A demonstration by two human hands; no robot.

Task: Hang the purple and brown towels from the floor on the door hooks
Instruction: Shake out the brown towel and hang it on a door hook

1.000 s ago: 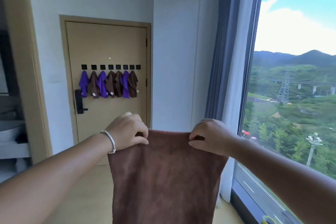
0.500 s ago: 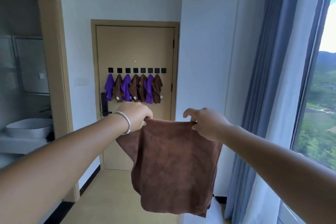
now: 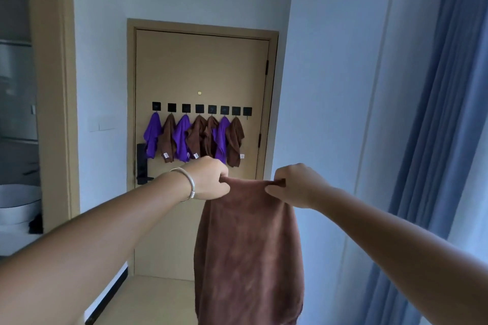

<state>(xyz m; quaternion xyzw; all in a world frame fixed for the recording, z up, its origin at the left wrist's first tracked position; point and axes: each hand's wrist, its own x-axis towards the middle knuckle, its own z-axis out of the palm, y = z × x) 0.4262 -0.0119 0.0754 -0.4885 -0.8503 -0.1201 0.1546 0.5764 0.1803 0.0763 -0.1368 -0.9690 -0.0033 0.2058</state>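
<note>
Pinching brown towel (image 3: 248, 245), both hands (image 3: 208, 179) (image 3: 298, 185); lower hem cut off.

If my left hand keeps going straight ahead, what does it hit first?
Probably the hung towels on the door; the left hand lines up just under them. The way between looks free, though depth is unclear.

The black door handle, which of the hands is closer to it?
Left. The left hand grips the brown towel just right of the black door handle; the right hand is farther right.
</note>
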